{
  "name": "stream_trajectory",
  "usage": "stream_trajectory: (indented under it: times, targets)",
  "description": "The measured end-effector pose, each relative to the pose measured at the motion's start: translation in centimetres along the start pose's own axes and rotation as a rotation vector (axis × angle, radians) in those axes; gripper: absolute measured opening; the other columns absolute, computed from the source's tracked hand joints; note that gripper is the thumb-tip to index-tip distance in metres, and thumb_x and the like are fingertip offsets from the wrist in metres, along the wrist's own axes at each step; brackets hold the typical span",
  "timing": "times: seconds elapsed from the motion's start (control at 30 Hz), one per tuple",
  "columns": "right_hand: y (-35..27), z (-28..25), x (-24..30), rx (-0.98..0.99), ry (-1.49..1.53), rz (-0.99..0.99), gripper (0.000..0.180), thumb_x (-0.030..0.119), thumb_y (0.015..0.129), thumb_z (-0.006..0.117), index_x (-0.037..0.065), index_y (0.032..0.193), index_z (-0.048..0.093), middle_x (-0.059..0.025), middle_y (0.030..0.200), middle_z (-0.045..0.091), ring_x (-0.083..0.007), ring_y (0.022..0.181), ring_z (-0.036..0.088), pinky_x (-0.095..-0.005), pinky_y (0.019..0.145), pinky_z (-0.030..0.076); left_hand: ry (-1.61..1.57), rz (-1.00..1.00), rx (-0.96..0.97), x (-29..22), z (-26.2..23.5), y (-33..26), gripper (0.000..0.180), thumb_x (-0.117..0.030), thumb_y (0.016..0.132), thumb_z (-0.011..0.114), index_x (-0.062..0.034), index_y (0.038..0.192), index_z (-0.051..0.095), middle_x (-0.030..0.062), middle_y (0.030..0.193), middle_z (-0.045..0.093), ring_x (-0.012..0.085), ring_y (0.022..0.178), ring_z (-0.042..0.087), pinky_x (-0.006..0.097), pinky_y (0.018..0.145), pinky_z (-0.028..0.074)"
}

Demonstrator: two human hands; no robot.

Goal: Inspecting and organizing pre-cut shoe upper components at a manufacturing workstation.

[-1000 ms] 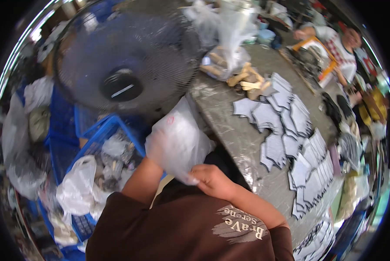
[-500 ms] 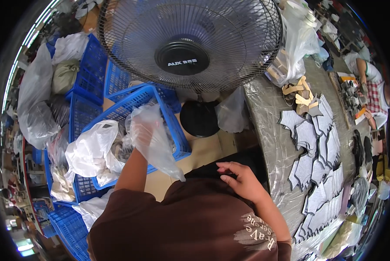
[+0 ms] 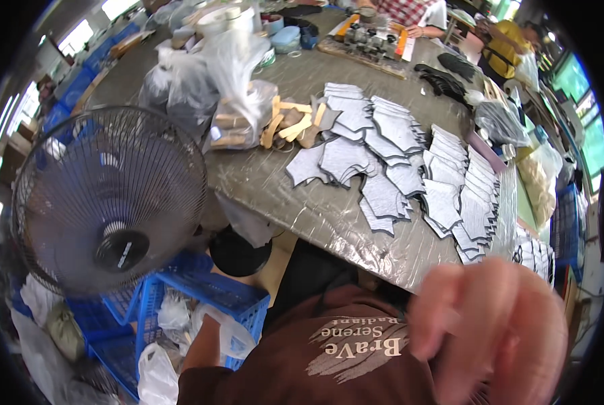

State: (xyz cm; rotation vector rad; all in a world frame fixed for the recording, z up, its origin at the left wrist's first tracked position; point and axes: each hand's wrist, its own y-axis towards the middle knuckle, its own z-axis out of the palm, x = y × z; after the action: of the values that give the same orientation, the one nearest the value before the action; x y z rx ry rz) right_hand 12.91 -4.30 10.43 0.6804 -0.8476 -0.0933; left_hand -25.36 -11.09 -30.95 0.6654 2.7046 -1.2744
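Gripping 1 clear plastic bag (image 3: 231,334), left hand (image 3: 207,331) over 1 blue crate (image 3: 227,297); right hand (image 3: 491,331) spread, blurry.

One fan (image 3: 113,202), one table (image 3: 302,196), two hands in view, the left (image 3: 211,331) and the right (image 3: 491,331), at least two blue crates (image 3: 214,297), several plastic bags (image 3: 234,74), and grey cut pieces (image 3: 410,162) too many to count.

The grey worktop (image 3: 302,192) is wrapped in clear film. Overlapping rows of grey cut fabric pieces (image 3: 410,158) are spread across it, with tan wooden pieces (image 3: 290,125) and clear plastic bags (image 3: 231,81) beside them.
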Motion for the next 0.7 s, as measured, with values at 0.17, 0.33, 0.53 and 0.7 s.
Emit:
stream_trajectory:
  times: [0.17, 0.33, 0.53, 0.7]
  targets:
    - [0.5, -2.3, 2.0, 0.392, 0.059, -0.329, 0.018, 0.007, 0.084, 0.058, 0.016, 0.097, 0.066, 0.0009, 0.101, 0.06, -0.0111, 0.083, 0.055, -0.0302, 0.081, 0.037, 0.22, -0.045, -0.003, 3.8, 4.1, -3.0, 0.034, -0.023, 0.085, 0.054, -0.0064, 0.115, 0.059, 0.0139, 0.111, 0.062, 0.0308, 0.104, 0.057, 0.04, 0.088, 0.045]
    - [0.2, -6.5, 4.5, 0.629, 0.026, -0.406, 0.015, 0.01, 0.085, 0.058, 0.016, 0.095, 0.068, 0.0043, 0.106, 0.063, -0.011, 0.092, 0.057, -0.0319, 0.079, 0.038, -0.191, -0.452, 0.031, -3.1, -6.9, -8.8, 0.03, -0.028, 0.081, 0.059, -0.0032, 0.096, 0.065, 0.0191, 0.099, 0.063, 0.0359, 0.096, 0.059, 0.044, 0.083, 0.046]
    - [-2.3, -11.8, -0.9, 0.355, 0.249, -0.082, 0.025, 0.022, 0.081, 0.062, -0.003, 0.081, 0.064, -0.0158, 0.079, 0.063, -0.0316, 0.067, 0.058, -0.0404, 0.064, 0.043, -0.307, 0.166, -0.966, -11.7, -25.7, -2.5, 0.015, -0.015, 0.08, 0.062, -0.0011, 0.083, 0.056, 0.0155, 0.084, 0.058, 0.0349, 0.084, 0.056, 0.039, 0.073, 0.045]
    - [-7.8, -18.3, -10.2, 0.16, -0.215, 0.469, 0.033, 0.002, 0.08, 0.062, 0.0, 0.113, 0.058, -0.0105, 0.105, 0.06, -0.0167, 0.096, 0.056, -0.0297, 0.085, 0.044, 0.016, 0.176, -1.34, -14.3, -37.0, 7.8, 0.046, -0.013, 0.067, 0.074, -0.0025, 0.108, 0.054, 0.0162, 0.115, 0.049, 0.0358, 0.105, 0.045, 0.041, 0.091, 0.039]
